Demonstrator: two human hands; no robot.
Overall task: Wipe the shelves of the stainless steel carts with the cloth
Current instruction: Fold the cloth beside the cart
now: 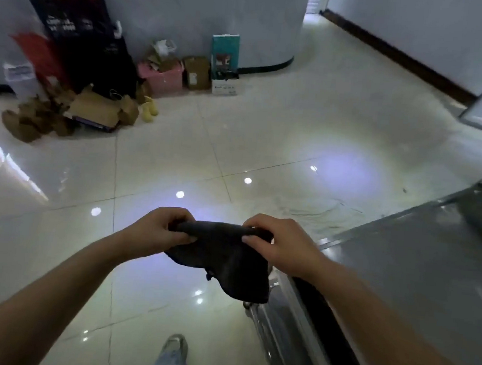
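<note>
Nearest the camera, one shoe and a jeans leg stand on glossy pale floor tiles that mirror ceiling lights. Both of the person's hands are raised over the floor: the left hand and the right hand each pinch the top edge of one dark cloth, which hangs slack between them, just beside the stainless steel cart at the right. One cart's top shelf is visible. Farther off, against the white wall, lie a heap of cardboard boxes, one pink box and dark bags.
</note>
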